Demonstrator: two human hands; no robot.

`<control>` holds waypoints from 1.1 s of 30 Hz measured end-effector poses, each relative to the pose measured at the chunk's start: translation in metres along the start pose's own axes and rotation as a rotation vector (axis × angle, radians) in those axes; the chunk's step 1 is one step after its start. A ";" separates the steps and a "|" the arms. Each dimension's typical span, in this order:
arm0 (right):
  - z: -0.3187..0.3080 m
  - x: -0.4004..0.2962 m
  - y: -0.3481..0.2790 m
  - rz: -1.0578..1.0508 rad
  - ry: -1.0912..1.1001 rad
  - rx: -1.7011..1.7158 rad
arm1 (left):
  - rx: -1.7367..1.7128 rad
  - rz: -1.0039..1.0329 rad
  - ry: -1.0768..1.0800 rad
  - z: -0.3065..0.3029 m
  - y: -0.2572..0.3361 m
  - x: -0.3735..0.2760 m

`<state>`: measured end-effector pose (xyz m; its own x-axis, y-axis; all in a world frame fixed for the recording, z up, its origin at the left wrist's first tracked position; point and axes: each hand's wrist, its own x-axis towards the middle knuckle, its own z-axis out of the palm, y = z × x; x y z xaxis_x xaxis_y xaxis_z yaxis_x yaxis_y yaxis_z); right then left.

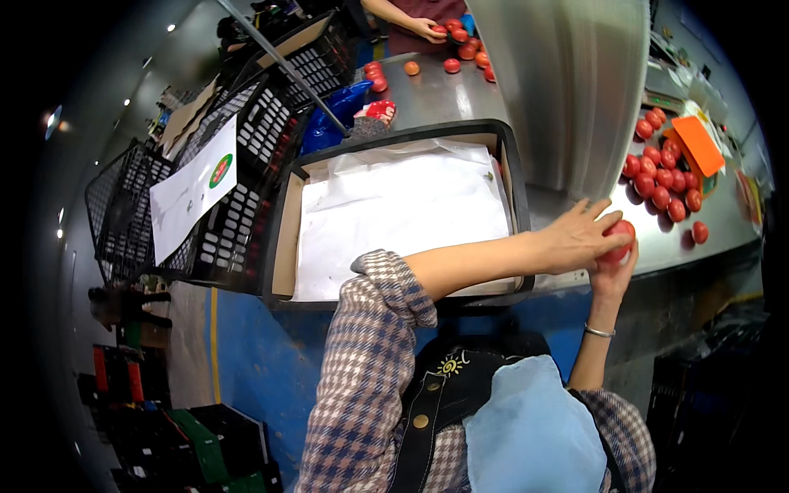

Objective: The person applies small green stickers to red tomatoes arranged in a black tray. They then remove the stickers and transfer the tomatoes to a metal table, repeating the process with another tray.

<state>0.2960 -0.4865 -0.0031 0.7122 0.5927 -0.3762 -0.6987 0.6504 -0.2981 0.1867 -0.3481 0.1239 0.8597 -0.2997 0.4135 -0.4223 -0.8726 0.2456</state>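
Note:
A red tomato (620,230) is cupped from below in my right hand (609,278), over the near edge of the steel table. My left hand (570,239) reaches across from the left with its fingers spread. One of its fingers lies across the tomato, and its thumb is hidden. Under my left forearm stands a black plastic crate (519,185) lined with cardboard. White paper sheets (394,209) cover its contents, and a small green stem bit (489,176) lies on them. Several more tomatoes (662,179) are grouped on the steel tabletop (684,252) beyond my right hand.
A curved sheet-metal panel (555,92) rises behind the crate. Orange card (698,146) and a scale (673,98) are at right. Stacked black crates (231,228) stand at left. A co-worker's hand (428,29) holds tomatoes across the table; a red-patterned cuff (377,111) shows behind the crate.

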 end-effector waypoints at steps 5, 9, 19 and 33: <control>-0.097 0.094 -0.067 -0.164 0.344 0.226 | -0.004 -0.073 0.188 -0.004 -0.053 -0.050; -0.133 0.152 -0.117 -0.283 0.369 0.149 | 0.226 -0.754 0.300 -0.071 -0.096 -0.173; 0.091 0.073 -0.013 -0.336 -0.730 -0.702 | 0.305 -1.911 -0.086 -0.132 -0.081 -0.399; 0.150 0.018 0.122 -0.239 -1.034 -1.414 | -0.620 -1.755 0.792 -0.192 -0.045 -0.383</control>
<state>0.2332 -0.3255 0.0850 0.1543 0.9489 0.2752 0.2968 0.2211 -0.9290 -0.1788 -0.1194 0.1230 0.1512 0.9103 -0.3854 0.3947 0.3018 0.8678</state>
